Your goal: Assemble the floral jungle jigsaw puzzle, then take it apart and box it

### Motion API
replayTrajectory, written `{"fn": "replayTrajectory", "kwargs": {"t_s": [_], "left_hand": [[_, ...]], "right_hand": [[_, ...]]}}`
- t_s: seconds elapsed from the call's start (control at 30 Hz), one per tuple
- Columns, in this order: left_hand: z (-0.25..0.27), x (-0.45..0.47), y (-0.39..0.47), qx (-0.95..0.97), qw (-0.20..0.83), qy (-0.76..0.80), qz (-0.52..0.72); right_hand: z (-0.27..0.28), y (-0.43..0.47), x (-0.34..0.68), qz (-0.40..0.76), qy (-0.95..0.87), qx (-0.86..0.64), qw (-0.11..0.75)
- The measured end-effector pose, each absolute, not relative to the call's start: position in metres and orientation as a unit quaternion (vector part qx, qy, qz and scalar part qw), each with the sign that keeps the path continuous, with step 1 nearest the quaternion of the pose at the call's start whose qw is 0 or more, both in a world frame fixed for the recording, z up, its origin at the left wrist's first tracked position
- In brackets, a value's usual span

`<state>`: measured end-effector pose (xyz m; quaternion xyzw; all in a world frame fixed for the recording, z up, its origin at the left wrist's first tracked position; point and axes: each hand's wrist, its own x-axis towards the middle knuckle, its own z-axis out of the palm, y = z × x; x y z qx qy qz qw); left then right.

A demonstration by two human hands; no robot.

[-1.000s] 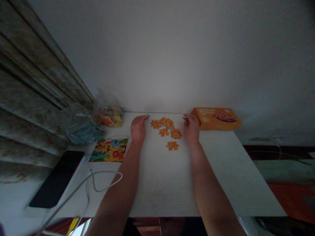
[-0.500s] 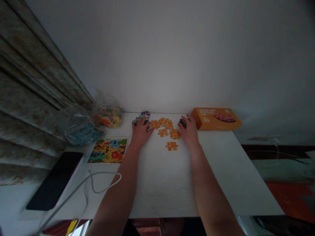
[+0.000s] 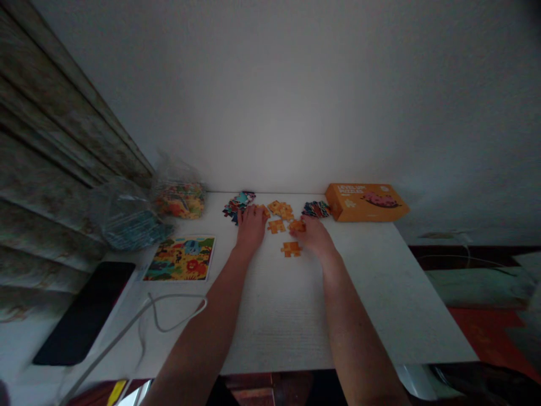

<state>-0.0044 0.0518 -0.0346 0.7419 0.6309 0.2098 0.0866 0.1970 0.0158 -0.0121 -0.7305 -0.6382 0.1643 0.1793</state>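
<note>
Orange-backed jigsaw pieces (image 3: pixel 280 210) lie in small heaps at the middle back of the white table. My left hand (image 3: pixel 251 228) has its fingers bent over the orange pieces (image 3: pixel 265 211) at the left of these heaps, just right of a pile of dark, multicoloured jigsaw pieces (image 3: pixel 231 207). Closed at the fingertips, my right hand (image 3: pixel 316 235) is on another small orange heap (image 3: pixel 297 225). Behind it sits a second dark pile (image 3: pixel 315 209). A loose orange piece (image 3: pixel 277 226) lies between the hands, and a separate orange piece (image 3: pixel 291 249) lies nearer to me.
An orange puzzle box (image 3: pixel 367 203) stands at the back right. On the left are two plastic bags of pieces (image 3: pixel 181 200) (image 3: pixel 135 225), a colourful animal picture card (image 3: pixel 181 258), a black phone (image 3: pixel 87 313) and a white cable (image 3: pixel 169 327). The wall borders the table's back edge.
My left hand has moved right, off the dark pile onto orange pieces. My right hand has left the other dark pile and come left and nearer, onto an orange heap.
</note>
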Motion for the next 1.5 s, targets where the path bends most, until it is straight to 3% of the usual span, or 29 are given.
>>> {"fn": "replayTrajectory", "kwargs": {"t_s": [0.23,0.37,0.5,0.7,0.8,1.0,1.23,1.37,1.5], "left_hand": [[-0.031,-0.007,0.057,0.722,0.131,0.607,0.305],[-0.031,-0.009,0.061,0.689,0.154,0.575,0.413],[-0.026,-0.016,0.063,0.657,0.118,0.564,0.487],[-0.022,-0.040,0.067,0.608,0.032,0.617,0.499],[-0.023,-0.046,0.070,0.612,0.036,0.646,0.454],[-0.019,-0.035,0.067,0.657,0.041,0.679,0.327],[-0.009,-0.001,0.041,0.792,0.101,0.554,0.237],[-0.007,0.014,0.028,0.816,0.125,0.543,0.152],[-0.011,0.010,0.034,0.781,0.163,0.578,0.169]], "right_hand": [[-0.011,0.023,0.206,0.256,-0.631,-0.708,0.186],[-0.019,0.029,0.206,0.282,-0.627,-0.667,0.286],[-0.025,0.039,0.204,0.195,-0.588,-0.668,0.412],[-0.019,0.047,0.213,0.046,-0.566,-0.641,0.516],[-0.018,0.047,0.219,-0.007,-0.571,-0.657,0.492],[-0.024,0.045,0.213,0.000,-0.592,-0.730,0.341],[-0.018,0.043,0.189,0.031,-0.633,-0.646,0.426],[-0.028,0.044,0.174,0.109,-0.666,-0.626,0.391],[-0.036,0.046,0.170,0.137,-0.672,-0.637,0.352]]}}
